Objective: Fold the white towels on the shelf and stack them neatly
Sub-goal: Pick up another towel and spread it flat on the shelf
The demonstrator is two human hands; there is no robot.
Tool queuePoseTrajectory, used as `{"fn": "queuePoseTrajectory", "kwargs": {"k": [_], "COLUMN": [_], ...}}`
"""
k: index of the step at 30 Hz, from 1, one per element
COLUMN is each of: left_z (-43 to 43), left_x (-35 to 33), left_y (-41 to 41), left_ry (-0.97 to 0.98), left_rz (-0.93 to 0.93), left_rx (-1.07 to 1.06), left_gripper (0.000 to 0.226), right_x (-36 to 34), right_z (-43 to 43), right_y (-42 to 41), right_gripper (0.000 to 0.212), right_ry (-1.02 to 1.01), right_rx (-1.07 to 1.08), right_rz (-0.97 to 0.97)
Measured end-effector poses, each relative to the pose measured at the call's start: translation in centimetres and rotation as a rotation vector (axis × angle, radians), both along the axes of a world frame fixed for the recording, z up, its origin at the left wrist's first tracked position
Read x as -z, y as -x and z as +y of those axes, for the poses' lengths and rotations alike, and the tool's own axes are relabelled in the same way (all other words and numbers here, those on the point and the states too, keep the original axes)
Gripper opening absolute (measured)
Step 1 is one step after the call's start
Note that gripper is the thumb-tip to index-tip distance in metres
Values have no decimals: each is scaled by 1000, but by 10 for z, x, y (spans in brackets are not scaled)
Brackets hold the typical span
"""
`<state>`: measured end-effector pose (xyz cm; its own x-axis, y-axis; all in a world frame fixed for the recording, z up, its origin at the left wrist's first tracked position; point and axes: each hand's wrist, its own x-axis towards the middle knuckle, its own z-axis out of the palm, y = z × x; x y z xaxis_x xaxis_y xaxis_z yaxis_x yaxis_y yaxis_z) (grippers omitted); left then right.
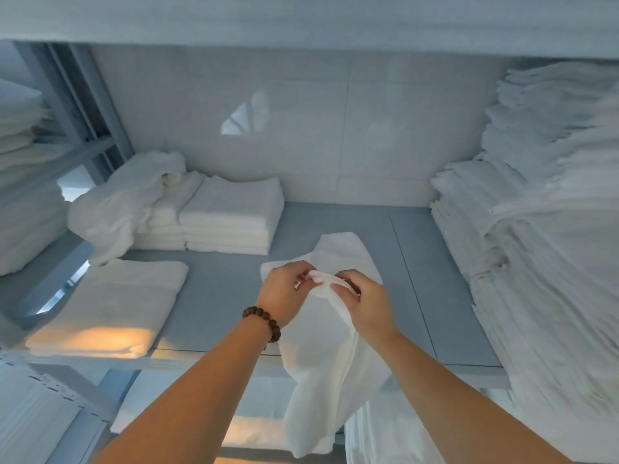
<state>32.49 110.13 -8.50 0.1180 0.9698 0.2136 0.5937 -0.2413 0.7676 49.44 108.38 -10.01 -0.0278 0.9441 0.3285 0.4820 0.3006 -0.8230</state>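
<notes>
I hold a white towel (330,373) over the front edge of the grey shelf (221,296). My left hand (284,289), with a bead bracelet at its wrist, and my right hand (363,296) pinch its top edge close together. The towel's far part lies on the shelf; the rest hangs down below the edge. One folded towel (110,303) lies flat at the front left. Two low stacks of folded towels (231,222) sit at the back left, with a crumpled towel (114,209) draped over their left side.
A tall, leaning pile of white towels (542,229) fills the shelf's right side. More folded linen (23,182) sits on a neighbouring rack at left. A board (301,18) closes the space overhead. Lower shelves hold more white towels (43,413).
</notes>
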Motion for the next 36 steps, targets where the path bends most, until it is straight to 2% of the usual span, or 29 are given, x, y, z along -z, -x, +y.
{"fn": "queuePoseTrajectory", "kwargs": {"k": [4,6,8,11,14,18,26,31,36], "left_z": [-4,-8,-13,-24,-34,-49,-74,-93,-107], "left_x": [-32,-45,-58,-77,-92,-106,-117,-116,-121], "left_y": [-6,-8,-9,-10,-10,-5,8,9,-2], "left_ry": [-58,-86,-110,-161,-254,-347,-339,-315,-294], "left_rz": [48,47,-2,-95,-99,-100,-106,-154,-226], "left_rx": [73,87,84,61,84,106,195,237,270], "left_gripper": [23,22,11,22,24,30,19,23,15], "right_x": [-39,-53,-65,-84,-99,-116,-128,-127,-130], "right_z": [-8,-11,-13,-19,-27,-42,-78,-99,-115], "right_y": [4,5,5,6,10,17,31,32,22], "right_gripper": [5,4,5,4,6,11,11,10,17], "right_ry": [-48,-40,-19,16,38,32,18,6,61], "right_rx": [-31,-23,-12,2,13,7,24,47,49], "right_rz": [62,60,90,191,304,361,407,409,415]}}
